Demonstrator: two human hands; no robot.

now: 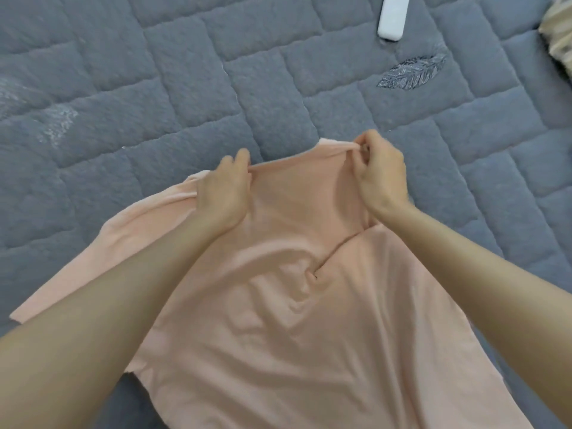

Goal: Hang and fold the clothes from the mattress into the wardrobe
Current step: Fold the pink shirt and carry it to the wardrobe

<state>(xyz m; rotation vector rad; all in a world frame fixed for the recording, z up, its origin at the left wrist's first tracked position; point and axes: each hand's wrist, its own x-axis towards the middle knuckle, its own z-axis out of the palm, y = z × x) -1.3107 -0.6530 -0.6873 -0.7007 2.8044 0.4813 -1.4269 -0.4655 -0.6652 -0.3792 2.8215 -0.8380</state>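
Observation:
A pale pink T-shirt (309,305) lies spread on the grey quilted mattress (154,88), its neck end pointing away from me. My left hand (224,190) grips the far edge of the shirt near the left shoulder. My right hand (379,171) pinches the same edge at the right, fingers curled round the fabric. One sleeve stretches out to the left. The cloth between my hands is pulled fairly taut, while the middle of the shirt is wrinkled.
A white oblong object, like a remote control (393,17), lies on the mattress at the top. A cream-coloured piece of fabric (560,29) shows at the upper right edge. A feather motif (411,72) is stitched into the quilt.

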